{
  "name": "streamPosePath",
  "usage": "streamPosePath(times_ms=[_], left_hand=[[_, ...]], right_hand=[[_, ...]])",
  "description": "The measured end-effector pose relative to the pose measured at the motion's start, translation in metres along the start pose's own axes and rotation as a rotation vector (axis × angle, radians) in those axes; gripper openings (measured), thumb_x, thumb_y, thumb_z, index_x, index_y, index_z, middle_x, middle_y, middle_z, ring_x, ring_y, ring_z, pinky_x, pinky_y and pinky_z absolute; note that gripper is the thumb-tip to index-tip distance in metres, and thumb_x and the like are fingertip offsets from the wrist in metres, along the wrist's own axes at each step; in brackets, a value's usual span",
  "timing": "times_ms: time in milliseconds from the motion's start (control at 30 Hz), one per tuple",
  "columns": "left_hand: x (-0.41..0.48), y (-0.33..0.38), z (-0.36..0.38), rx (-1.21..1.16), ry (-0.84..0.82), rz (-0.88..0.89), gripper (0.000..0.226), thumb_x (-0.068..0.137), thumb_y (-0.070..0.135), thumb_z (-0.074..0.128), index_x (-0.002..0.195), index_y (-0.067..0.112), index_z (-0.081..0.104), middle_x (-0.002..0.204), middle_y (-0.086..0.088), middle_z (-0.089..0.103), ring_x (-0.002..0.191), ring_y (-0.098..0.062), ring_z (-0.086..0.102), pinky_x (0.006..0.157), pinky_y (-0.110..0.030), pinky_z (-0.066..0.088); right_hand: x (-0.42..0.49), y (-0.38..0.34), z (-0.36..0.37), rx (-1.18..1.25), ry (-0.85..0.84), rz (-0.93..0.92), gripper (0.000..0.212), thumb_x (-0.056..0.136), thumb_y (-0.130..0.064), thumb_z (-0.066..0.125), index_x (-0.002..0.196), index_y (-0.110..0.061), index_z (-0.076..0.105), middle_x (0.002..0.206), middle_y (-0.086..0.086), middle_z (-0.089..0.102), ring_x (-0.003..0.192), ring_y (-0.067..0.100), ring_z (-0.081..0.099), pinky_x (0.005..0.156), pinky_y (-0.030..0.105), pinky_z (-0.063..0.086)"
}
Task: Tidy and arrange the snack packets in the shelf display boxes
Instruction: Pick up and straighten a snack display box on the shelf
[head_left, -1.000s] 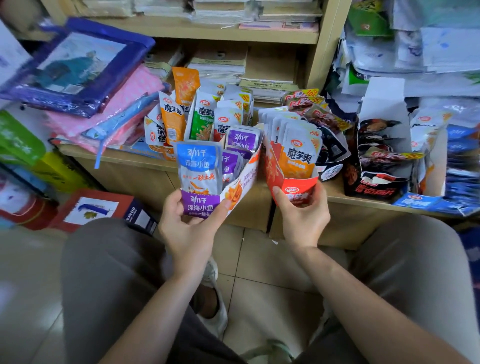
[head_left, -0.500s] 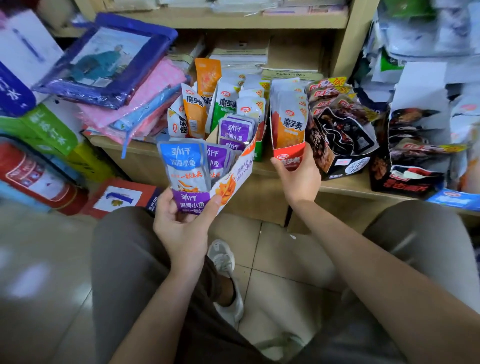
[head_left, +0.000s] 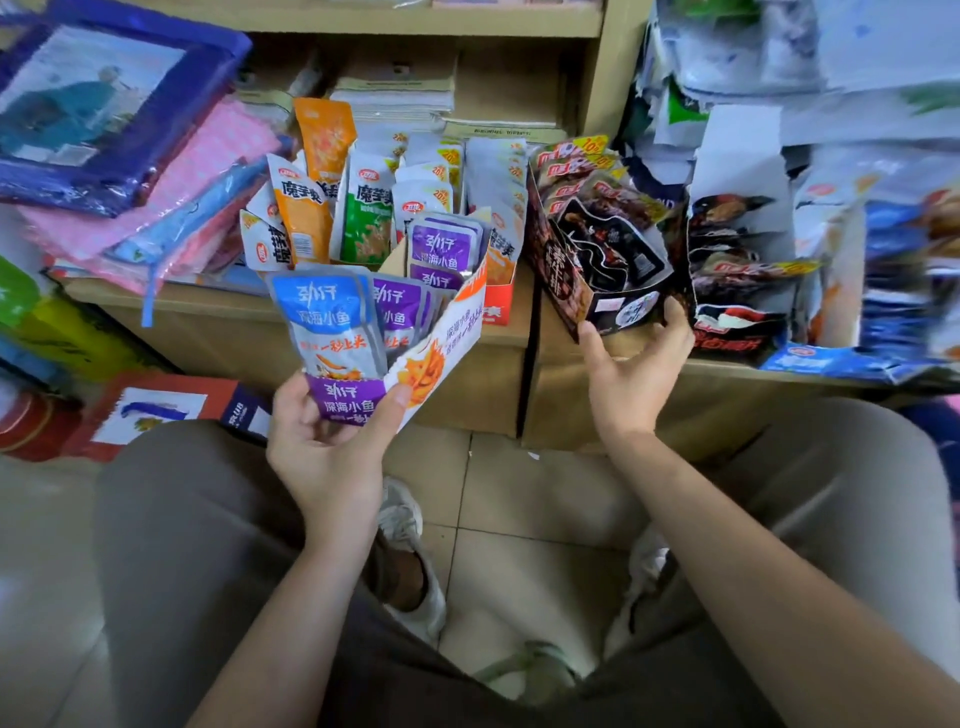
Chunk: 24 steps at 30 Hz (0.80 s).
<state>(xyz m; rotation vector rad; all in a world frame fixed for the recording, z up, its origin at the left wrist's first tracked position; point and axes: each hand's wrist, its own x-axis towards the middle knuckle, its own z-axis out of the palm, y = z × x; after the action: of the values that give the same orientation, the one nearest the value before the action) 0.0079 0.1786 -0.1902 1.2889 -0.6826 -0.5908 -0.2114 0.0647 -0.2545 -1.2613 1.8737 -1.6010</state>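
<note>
Crowded wooden shelf (head_left: 223, 332). Left hand (head_left: 332, 447) grips the fish-snack box (head_left: 447, 343); right hand (head_left: 636, 374), fingers spread, seemingly touches the black box (head_left: 561, 275). I advise seating it squarely.

Gripping a purple-fronted display box (head_left: 441, 353) of blue and purple packets (head_left: 332, 322) at frame centre with the left hand (head_left: 322, 447); touching a black display box (head_left: 566, 280), centre right, with the spread right hand (head_left: 634, 374).
</note>
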Motion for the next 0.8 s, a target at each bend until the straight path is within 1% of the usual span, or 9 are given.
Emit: streamPosePath(times_ms=[67,133,267,367,400,467,533,633,800], left_hand=[[-0.004,0.0,0.005,-0.002,-0.028,0.002,0.057,0.073,-0.011,0.08,0.124,-0.01,0.055,0.111,-0.011,0.071,0.096,-0.008,0.072,0.076,-0.016,0.055],[-0.006,-0.001,0.008,-0.009,-0.044,-0.001,0.056,0.073,-0.012,0.08,0.124,-0.009,0.056,0.112,-0.01,0.071,0.096,-0.008,0.072,0.075,-0.016,0.055],[-0.007,-0.001,0.009,-0.025,-0.053,-0.011,0.058,0.073,-0.014,0.079,0.125,-0.009,0.055,0.113,-0.011,0.071,0.096,-0.009,0.073,0.074,-0.017,0.056],[-0.007,-0.002,0.007,-0.033,-0.035,-0.007,0.059,0.072,-0.012,0.08,0.125,-0.009,0.055,0.111,-0.007,0.072,0.096,-0.008,0.073,0.074,-0.018,0.056],[-0.006,-0.002,0.006,-0.037,-0.028,-0.005,0.059,0.072,-0.01,0.081,0.126,-0.009,0.055,0.11,-0.005,0.072,0.096,-0.008,0.073,0.075,-0.018,0.056],[-0.005,-0.002,0.005,-0.048,-0.019,-0.008,0.061,0.07,-0.005,0.082,0.126,-0.008,0.056,0.11,-0.005,0.072,0.097,-0.01,0.073,0.076,-0.02,0.056],[-0.004,-0.003,0.004,-0.05,-0.012,-0.018,0.061,0.07,-0.005,0.083,0.126,-0.007,0.057,0.11,-0.006,0.072,0.098,-0.011,0.073,0.077,-0.02,0.057],[-0.003,-0.004,0.002,-0.054,-0.023,-0.027,0.06,0.072,-0.009,0.081,0.126,-0.006,0.057,0.111,-0.007,0.072,0.099,-0.012,0.073,0.078,-0.021,0.057],[-0.005,0.0,0.007,-0.109,-0.059,-0.02,0.064,0.065,0.005,0.082,0.124,-0.004,0.057,0.112,-0.011,0.071,0.097,-0.01,0.072,0.08,-0.021,0.056]], right_hand=[[0.005,0.004,0.001,0.009,-0.057,0.065,0.104,0.076,-0.042,0.084,0.156,-0.012,0.023,0.159,0.004,0.031,0.149,0.016,0.026,0.123,0.041,0.026],[0.005,0.006,0.005,0.051,-0.114,0.087,0.112,0.075,-0.039,0.086,0.159,-0.014,0.016,0.164,0.0,0.025,0.151,0.011,0.02,0.125,0.039,0.021],[-0.008,0.011,0.008,0.102,-0.19,0.022,0.103,0.075,-0.035,0.087,0.157,-0.018,0.026,0.159,-0.002,0.036,0.146,0.013,0.034,0.12,0.041,0.031],[-0.014,0.008,0.006,0.087,-0.186,-0.004,0.094,0.076,-0.034,0.087,0.153,-0.02,0.035,0.144,-0.007,0.05,0.134,0.011,0.047,0.115,0.037,0.039],[-0.012,0.008,0.007,0.079,-0.165,-0.003,0.095,0.076,-0.034,0.087,0.153,-0.019,0.034,0.143,-0.008,0.048,0.133,0.012,0.047,0.114,0.037,0.04],[-0.004,0.008,0.009,0.076,-0.162,0.019,0.1,0.076,-0.034,0.087,0.156,-0.02,0.029,0.152,-0.005,0.041,0.139,0.016,0.043,0.116,0.042,0.038],[0.003,0.009,0.014,0.097,-0.242,0.049,0.102,0.076,-0.032,0.086,0.158,-0.024,0.025,0.158,-0.005,0.039,0.144,0.013,0.038,0.119,0.043,0.034],[0.005,0.007,0.019,0.121,-0.368,0.015,0.096,0.079,-0.021,0.084,0.157,-0.025,0.028,0.153,-0.009,0.046,0.141,0.006,0.041,0.119,0.037,0.034],[0.011,0.004,0.009,0.126,-0.474,-0.013,0.086,0.082,-0.01,0.08,0.155,-0.021,0.034,0.143,-0.021,0.048,0.132,0.005,0.049,0.115,0.033,0.04]])
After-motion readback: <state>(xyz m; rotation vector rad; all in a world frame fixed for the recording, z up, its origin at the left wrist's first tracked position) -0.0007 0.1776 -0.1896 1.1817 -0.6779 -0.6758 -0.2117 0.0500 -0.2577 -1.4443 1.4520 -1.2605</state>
